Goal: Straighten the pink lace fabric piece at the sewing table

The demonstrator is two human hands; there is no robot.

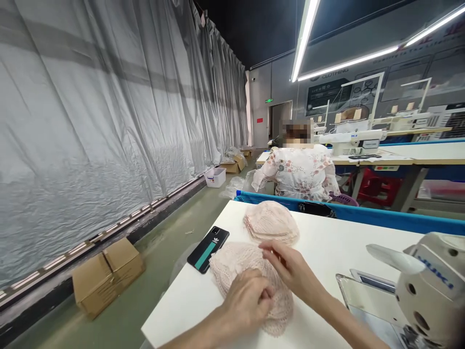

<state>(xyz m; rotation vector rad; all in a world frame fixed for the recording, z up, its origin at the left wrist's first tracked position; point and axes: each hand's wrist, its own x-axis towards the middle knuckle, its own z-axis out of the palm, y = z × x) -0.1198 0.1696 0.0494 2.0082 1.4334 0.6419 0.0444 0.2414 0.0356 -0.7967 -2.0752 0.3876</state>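
A pale pink lace fabric piece point(232, 259) lies on the white sewing table, its scalloped edge toward me. My left hand point(249, 296) rests over its middle with fingers curled into the lace; the fingertips are partly hidden. At the lace's upper right edge, my right hand point(286, 266) has its thumb and fingers brought together on the fabric. Just beyond lies a stack of similar lace pieces point(272, 222), touched by neither hand. A black phone point(208, 249) with a green stripe sits left of the lace.
To the right stands a sewing machine point(428, 286) with its metal plate. A blue cloth trough point(381, 214) runs along the table's far edge. Beyond it sits a person in a floral top point(305, 169). A cardboard box point(109, 274) is on the floor at left, near a grey curtain point(109, 106).
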